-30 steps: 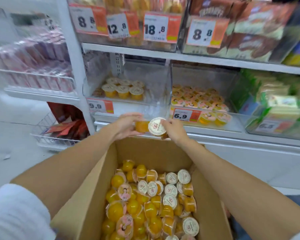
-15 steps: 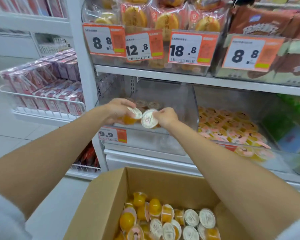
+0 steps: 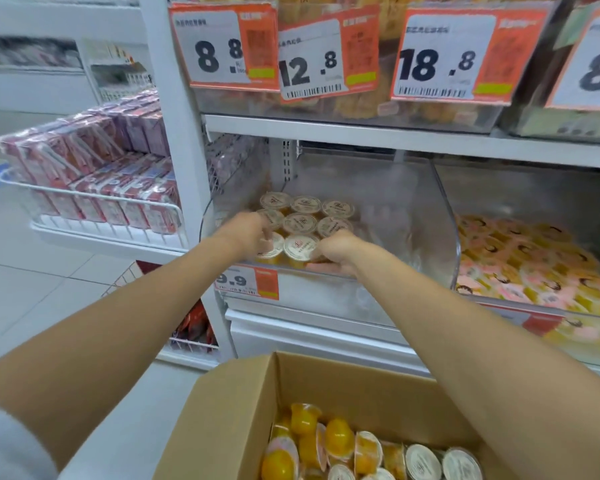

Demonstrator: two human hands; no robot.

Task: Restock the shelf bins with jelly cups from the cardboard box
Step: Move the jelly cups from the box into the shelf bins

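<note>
Head camera: my left hand [image 3: 246, 230] and right hand [image 3: 336, 251] reach inside the clear bin [image 3: 413, 209], close together but not touching, each curled on one jelly cup at the bin's front edge. The left cup [image 3: 270, 252] sits upright under my blurred left fingers. The right cup [image 3: 299, 247] stands just beside it, pinched at its side by my right fingers. Six more cups [image 3: 299, 222] stand in two rows behind them, deeper in the bin. A 9.9 price tag [image 3: 246, 282] hangs on the bin's front. Below the bin, the open cardboard box [image 3: 229, 420] holds a heap of loose jelly cups [image 3: 340, 441]. Right of the bin, a neighbouring bin [image 3: 499, 188] holds pink-lidded cups.
</note>
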